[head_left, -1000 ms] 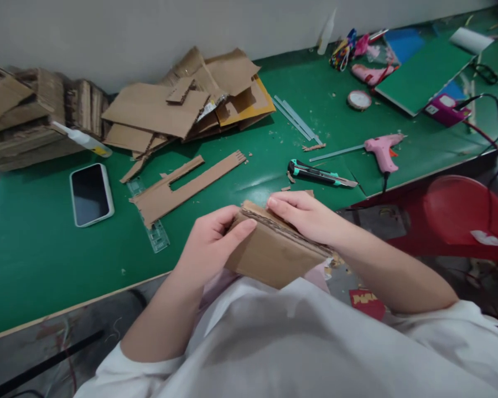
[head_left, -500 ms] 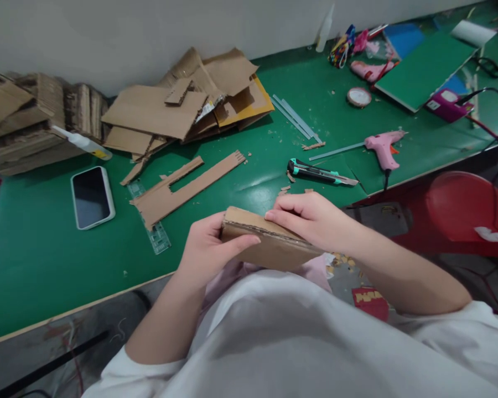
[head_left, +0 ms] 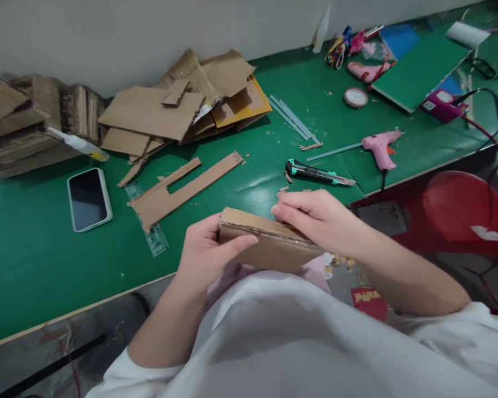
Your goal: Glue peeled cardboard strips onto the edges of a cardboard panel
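Observation:
Close in front of my body is a flat, box-like cardboard piece (head_left: 269,251), tilted, with a rough corrugated edge running along its top seam. My left hand (head_left: 209,246) grips its left end, thumb on the near face and fingers behind. My right hand (head_left: 319,218) is closed at the right part of the top edge, thumb pressed to the curled index finger; its other fingertips are hidden. Beyond the right hand lies a black and teal box cutter (head_left: 319,172), blade out. A notched cardboard strip (head_left: 203,190) lies on a clear plastic ruler (head_left: 155,240).
The green tabletop (head_left: 37,265) holds a phone (head_left: 90,199), a glue bottle (head_left: 81,145) and stacked cardboard (head_left: 149,110) at left. A pink glue gun (head_left: 379,149), glue sticks (head_left: 292,119) and a tape roll (head_left: 356,98) lie right. A red stool (head_left: 465,204) stands beyond the table edge.
My right thumb and fingertips have lifted slightly and slid right along the cardboard's top edge. My left hand keeps its grip. The view has shifted slightly.

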Demonstrator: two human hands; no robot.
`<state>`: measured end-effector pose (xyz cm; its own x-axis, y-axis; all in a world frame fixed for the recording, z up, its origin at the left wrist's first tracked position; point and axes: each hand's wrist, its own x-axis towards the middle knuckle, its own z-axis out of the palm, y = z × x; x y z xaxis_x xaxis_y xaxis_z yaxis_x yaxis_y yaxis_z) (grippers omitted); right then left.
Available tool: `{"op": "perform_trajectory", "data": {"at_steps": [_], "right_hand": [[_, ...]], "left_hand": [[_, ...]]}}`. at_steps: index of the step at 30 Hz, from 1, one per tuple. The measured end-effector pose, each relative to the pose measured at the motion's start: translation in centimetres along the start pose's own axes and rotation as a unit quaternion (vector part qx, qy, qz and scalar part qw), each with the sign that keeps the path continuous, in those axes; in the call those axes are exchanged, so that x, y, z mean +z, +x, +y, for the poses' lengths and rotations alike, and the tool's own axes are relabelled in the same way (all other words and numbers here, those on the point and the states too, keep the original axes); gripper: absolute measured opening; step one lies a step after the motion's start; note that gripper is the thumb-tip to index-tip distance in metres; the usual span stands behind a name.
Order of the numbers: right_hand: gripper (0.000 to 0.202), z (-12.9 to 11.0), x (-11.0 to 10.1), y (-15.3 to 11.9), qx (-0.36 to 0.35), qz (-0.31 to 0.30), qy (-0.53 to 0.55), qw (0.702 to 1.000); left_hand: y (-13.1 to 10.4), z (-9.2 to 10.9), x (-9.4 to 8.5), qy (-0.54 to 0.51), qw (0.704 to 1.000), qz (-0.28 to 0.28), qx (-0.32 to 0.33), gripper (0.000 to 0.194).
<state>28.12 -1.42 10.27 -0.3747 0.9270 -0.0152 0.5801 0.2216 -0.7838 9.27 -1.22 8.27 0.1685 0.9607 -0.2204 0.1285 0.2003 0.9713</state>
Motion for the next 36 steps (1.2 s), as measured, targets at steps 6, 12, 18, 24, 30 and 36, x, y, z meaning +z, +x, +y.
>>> {"op": "perform_trajectory", "data": {"at_steps": [6, 12, 18, 24, 30, 36], "right_hand": [[0.03, -0.1, -1.6, -2.1, 0.029, 0.106, 0.077, 0.991], [0.02, -0.2, 0.0, -3.9, -0.049, 0.181, 0.059, 0.981], [0.021, -0.3, 1.7, -3.6, -0.081, 0.266, 0.026, 0.96], [0.024, -0.4, 2.1, -3.4, -0.083, 0.278, 0.031, 0.956], [0.022, -0.3, 2.2, -3.6, -0.07, 0.27, 0.071, 0.958], [0.021, -0.3, 2.2, -3.5, -0.064, 0.279, 0.085, 0.954]], "left_hand": [[0.5, -1.9, -0.3, -0.027, 0.995, 0.068, 0.066, 0.021], [-0.5, -1.8, -0.3, -0.019, 0.99, 0.114, 0.083, 0.018], [-1.5, -0.9, 0.2, 0.006, 0.984, 0.147, 0.104, 0.016], [-1.7, -0.7, 0.1, 0.054, 0.979, 0.14, 0.137, 0.016], [-1.9, -0.6, 0.2, 0.108, 0.965, 0.169, 0.168, 0.015], [-1.8, -0.4, 0.3, 0.128, 0.964, 0.17, 0.161, 0.018]]}}
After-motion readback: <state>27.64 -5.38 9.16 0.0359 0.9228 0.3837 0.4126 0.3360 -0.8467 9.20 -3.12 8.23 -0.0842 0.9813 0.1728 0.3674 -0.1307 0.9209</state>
